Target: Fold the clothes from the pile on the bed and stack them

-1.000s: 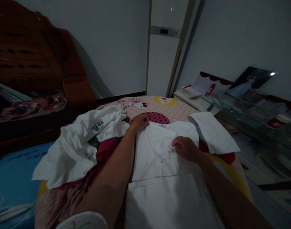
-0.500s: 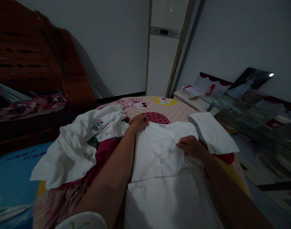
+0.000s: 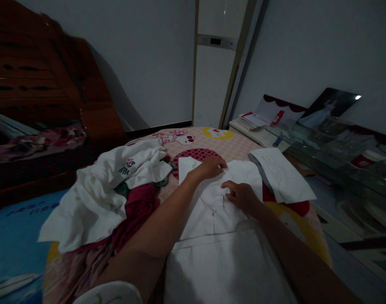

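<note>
The fingers of the left hand [image 3: 210, 168] curve over the top of a white shirt [image 3: 218, 218], though whether they pinch it cannot be told, while the right hand [image 3: 244, 197] hovers close over its front, finger and thumb parted. The shirt lies mid-tabletop [image 3: 235, 146], running toward the near edge, with a rumpled white printed garment [image 3: 93, 202] over maroon cloth [image 3: 141, 204] along the left edge and a folded white garment [image 3: 283, 175] by the right edge.
</note>
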Action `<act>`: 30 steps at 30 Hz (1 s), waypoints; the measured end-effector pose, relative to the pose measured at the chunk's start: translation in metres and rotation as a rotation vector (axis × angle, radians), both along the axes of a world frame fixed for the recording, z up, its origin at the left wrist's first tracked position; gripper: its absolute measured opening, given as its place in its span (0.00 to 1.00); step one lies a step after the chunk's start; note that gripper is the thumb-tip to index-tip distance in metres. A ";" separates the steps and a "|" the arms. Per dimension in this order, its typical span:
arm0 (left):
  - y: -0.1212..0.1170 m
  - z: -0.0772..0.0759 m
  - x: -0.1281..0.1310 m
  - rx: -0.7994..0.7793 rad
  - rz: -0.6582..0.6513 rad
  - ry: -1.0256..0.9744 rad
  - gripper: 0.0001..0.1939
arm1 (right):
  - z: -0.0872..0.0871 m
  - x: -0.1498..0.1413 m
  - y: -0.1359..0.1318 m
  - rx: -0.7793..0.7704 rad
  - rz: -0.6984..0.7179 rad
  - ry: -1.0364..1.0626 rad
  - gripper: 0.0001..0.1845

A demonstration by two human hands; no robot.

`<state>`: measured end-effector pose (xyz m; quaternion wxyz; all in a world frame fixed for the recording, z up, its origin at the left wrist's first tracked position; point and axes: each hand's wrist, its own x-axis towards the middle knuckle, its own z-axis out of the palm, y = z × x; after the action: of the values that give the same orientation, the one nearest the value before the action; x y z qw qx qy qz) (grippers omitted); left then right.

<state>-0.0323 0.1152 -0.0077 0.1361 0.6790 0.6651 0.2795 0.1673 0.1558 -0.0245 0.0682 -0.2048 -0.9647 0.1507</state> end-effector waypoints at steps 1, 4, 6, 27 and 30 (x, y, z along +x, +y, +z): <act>0.003 -0.007 0.006 0.000 0.000 0.040 0.13 | 0.001 -0.001 -0.002 0.023 0.019 -0.030 0.19; 0.007 -0.026 0.014 -0.029 0.004 0.110 0.16 | 0.006 -0.002 -0.008 0.049 0.066 -0.095 0.17; 0.007 -0.033 0.014 -0.032 0.012 0.113 0.15 | 0.008 -0.002 -0.009 0.039 0.079 -0.111 0.16; 0.007 -0.046 0.016 0.109 0.164 0.013 0.07 | -0.003 0.000 -0.013 0.339 0.294 -0.204 0.09; 0.007 -0.047 0.016 0.136 0.139 0.010 0.09 | -0.001 0.000 -0.014 0.300 0.267 -0.085 0.06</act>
<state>-0.0162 0.1223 -0.0548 0.0666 0.6404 0.6906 0.3293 0.1670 0.1420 -0.0252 0.0367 -0.0687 -0.9969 0.0045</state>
